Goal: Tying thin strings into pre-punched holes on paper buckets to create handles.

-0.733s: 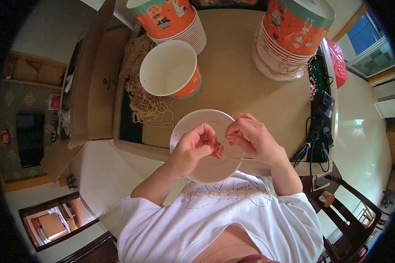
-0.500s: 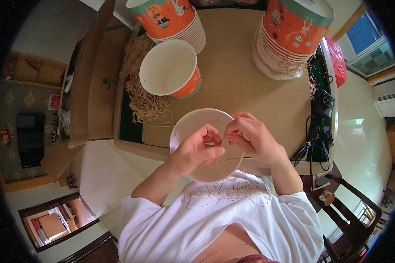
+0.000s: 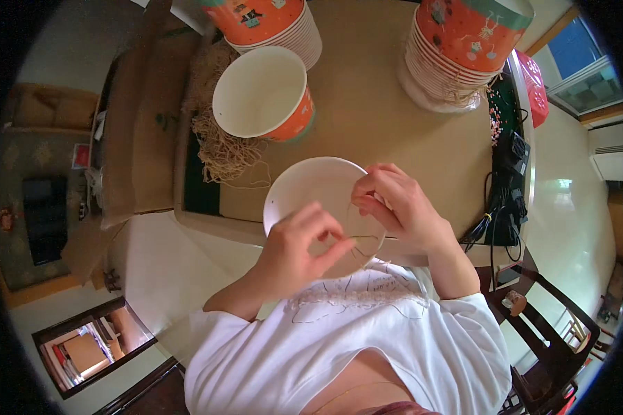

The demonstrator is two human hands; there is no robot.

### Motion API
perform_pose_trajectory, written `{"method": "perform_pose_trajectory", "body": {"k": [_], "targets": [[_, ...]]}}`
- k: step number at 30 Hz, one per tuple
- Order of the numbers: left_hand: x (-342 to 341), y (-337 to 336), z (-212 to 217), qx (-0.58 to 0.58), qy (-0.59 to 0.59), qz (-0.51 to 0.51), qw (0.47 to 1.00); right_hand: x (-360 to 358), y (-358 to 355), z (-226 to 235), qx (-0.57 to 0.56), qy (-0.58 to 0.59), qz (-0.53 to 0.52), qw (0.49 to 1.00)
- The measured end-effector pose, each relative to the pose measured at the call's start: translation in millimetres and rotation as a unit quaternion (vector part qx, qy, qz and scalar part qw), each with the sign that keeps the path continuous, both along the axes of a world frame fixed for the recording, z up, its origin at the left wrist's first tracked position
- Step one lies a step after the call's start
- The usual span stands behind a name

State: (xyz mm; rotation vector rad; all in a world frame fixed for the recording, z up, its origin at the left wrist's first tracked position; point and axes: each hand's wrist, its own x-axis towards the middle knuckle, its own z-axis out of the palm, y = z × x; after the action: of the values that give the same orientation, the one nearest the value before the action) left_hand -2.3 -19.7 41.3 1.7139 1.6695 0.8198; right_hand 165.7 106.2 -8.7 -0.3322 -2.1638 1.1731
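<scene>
One round white-walled paper bucket, the landmark, is at the near edge of one flat brown cardboard sheet, its mouth turned up toward the viewer. Two hands meet over its mouth. The left hand, slightly blurred, has its fingers curled and thumb against forefinger, pinching a thin beige string whose end projects over the bucket's interior. The right hand, at the bucket's right rim, is likewise closed to a pinch, with a strand at its fingertips; whether both hold one length cannot be told. Beyond the bucket to the left stands one single orange paper bucket with a white interior. Two nested stacks of orange-and-teal paper buckets lie farther off: a left stack and a right stack, their members too crowded to count. Left of the landmark and beyond it lies one loose tangle of beige twine; to its right, well apart, is one group of black cables.
</scene>
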Motion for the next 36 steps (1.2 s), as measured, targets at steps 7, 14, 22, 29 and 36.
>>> {"method": "perform_pose_trajectory", "body": {"k": [7,14,22,29,36], "targets": [[31,0,-17,-0.024,0.033,-0.075,0.996,-4,-4,4,0.013,-0.009,-0.002,1.0],[11,1,0,-0.154,-0.3,0.036,0.941,-2,-1,-2,0.026,-0.017,0.004,1.0],[-30,-3,-14,-0.208,-0.491,0.097,0.84,-2,-3,3,0.033,-0.016,0.029,0.999],[-15,4,-1,0.064,0.21,-0.009,0.975,-3,-3,2,0.03,-0.019,0.03,0.999],[7,-1,-35,-0.086,-0.07,-0.051,0.993,-4,-2,5,0.032,-0.011,0.035,0.999]]}}
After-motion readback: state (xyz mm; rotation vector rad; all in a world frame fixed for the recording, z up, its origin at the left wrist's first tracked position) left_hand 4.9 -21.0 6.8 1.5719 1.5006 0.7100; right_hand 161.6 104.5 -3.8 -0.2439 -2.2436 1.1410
